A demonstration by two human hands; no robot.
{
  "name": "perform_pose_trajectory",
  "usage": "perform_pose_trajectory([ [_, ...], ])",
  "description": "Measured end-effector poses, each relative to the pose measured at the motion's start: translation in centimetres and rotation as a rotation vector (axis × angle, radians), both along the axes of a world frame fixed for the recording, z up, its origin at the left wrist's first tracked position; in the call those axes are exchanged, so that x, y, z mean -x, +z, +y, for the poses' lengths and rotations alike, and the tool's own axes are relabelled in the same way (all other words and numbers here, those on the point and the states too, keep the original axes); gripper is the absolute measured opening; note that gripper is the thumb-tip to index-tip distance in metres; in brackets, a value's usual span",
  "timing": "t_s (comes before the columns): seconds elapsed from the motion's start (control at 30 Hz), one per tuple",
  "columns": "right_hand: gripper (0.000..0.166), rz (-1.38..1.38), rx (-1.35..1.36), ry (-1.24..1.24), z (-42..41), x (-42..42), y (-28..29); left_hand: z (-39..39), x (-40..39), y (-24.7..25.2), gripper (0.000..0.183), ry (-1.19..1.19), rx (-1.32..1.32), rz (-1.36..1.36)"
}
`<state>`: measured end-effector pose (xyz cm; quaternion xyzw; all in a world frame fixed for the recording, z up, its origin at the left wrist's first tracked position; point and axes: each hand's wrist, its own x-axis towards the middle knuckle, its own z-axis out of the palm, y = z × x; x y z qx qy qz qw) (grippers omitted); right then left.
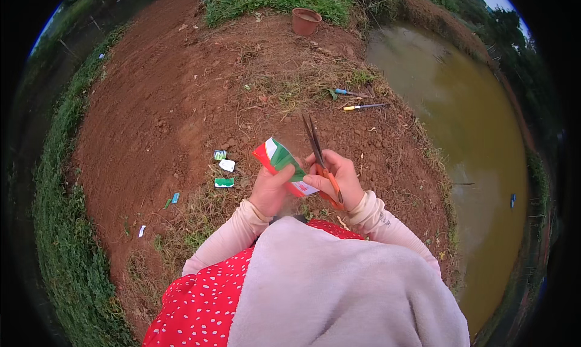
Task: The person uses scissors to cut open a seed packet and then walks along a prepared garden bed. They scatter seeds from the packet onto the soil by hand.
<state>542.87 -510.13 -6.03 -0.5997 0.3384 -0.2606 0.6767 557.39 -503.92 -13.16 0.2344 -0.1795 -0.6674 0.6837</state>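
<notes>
My left hand (271, 189) grips a red, green and white printed packet (282, 157), which slants up to the left between my hands. In my right hand (337, 179) is a pair of scissors (330, 176) with orange handles, its dark blades pointing up and slightly parted. The right thumb and fingertips also touch the packet's right side. Whether the packet is cut cannot be told. On the soil to the left lie a white packet (227, 165), a green and white packet (224, 182) and a small dark packet with green shapes (219, 155).
A blue-handled tool (349, 92) and a yellow-handled tool (364, 106) lie on the soil ahead. Beyond them stands a brown plastic pot (305, 22) near grass. A muddy pond (472, 156) borders the right side. Small scraps (175, 198) lie at left.
</notes>
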Motion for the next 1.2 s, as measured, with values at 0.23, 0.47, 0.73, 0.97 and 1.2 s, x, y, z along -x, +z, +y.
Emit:
perform_pose_trajectory([
  [0.23,0.034,0.117,0.151,-0.209,1.0,3.5,-2.1,-0.5,3.0,0.0,0.023,-0.15,-0.036,0.01],
  [0.47,0.032,0.389,0.678,-0.255,0.8,5.5,-1.5,-1.3,1.1,0.6,0.043,-0.028,-0.092,-0.048],
  [0.73,0.035,0.496,0.967,-0.226,0.5,6.0,-1.4,-1.1,2.2,2.7,0.023,0.043,-0.015,-0.762],
  [0.97,0.037,0.506,0.737,-0.044,2.6,4.2,-2.1,0.6,4.6,3.3,0.032,-0.131,0.001,-0.753],
  [1.2,0.038,0.469,0.582,0.203,2.3,4.7,-0.8,3.4,-0.3,1.5,0.032,0.458,0.312,-1.579],
])
